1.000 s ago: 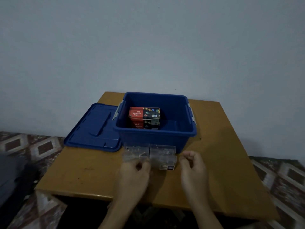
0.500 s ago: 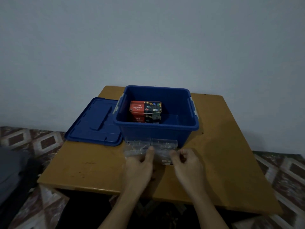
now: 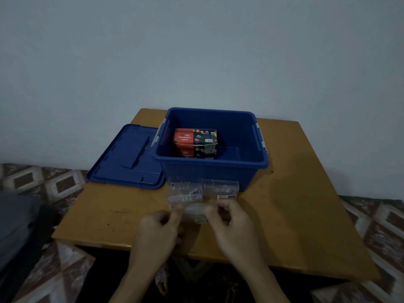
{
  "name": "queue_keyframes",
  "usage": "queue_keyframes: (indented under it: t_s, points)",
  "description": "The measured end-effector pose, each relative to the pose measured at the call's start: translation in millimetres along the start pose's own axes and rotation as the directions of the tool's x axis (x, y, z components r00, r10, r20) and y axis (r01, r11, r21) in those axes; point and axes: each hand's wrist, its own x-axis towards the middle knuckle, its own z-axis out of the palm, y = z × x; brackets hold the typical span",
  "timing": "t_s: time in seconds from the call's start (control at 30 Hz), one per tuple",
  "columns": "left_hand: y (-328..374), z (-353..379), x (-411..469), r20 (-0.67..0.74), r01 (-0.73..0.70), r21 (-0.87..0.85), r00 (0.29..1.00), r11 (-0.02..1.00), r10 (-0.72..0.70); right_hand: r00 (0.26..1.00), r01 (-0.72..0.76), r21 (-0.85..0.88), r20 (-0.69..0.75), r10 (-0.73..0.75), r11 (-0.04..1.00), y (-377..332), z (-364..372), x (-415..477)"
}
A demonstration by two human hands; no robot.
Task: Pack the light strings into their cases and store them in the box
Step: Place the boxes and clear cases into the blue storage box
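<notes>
In front of the box, a clear case is pinched between both hands, left hand at its left end, right hand at its right. Best to keep it level, clear the rim, and set it beside the carton.

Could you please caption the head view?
A clear case held by left hand and right hand before the blue box.

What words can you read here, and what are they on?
"LED Decorative Lights": top of the carton inside the blue box.
"LED": small badge, same top.
"LED": carton's front; the line below is too dim.
Label on the clear case: too blurred to read.
</notes>
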Motion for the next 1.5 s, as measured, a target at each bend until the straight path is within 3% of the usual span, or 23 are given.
queue_keyframes:
  t_s: [0.13,0.23,0.43,0.67,0.87,1.07,1.3,1.5]
  points:
    - [-3,-16,7,-0.096,0.061,-0.111,0.993,0.992,-0.072,0.996,0.022,-0.021,0.082,-0.021,1.0,-3,13,3]
    - [-8,-20,9,-0.015,0.03,-0.16,0.999,0.987,-0.033,0.996,0.059,-0.07,0.065,-0.054,0.996,-1,19,5]
    - [-13,-22,12,0.196,-0.152,0.016,0.97,0.988,0.146,0.992,0.109,-0.118,0.069,-0.102,0.987,0,26,7]
    - [-16,-17,5,0.207,-0.194,0.098,0.963,0.976,0.171,0.989,0.105,-0.177,0.12,-0.084,0.979,6,7,1]
    - [-8,9,5,0.299,-0.285,0.097,0.922,0.954,0.245,0.997,0.068,-0.175,0.049,-0.06,0.982,16,-25,-2]
    - [3,28,8,0.276,-0.358,0.11,0.907,0.927,0.318,0.996,0.094,-0.183,0.012,-0.093,0.979,26,-39,4]
    - [3,31,8,0.318,-0.349,0.112,0.899,0.93,0.299,0.975,0.218,-0.194,0.082,-0.206,0.956,29,-37,14]
    - [3,39,9,0.293,-0.351,0.106,0.905,0.93,0.308,0.983,0.186,-0.219,0.047,-0.18,0.958,39,-33,16]
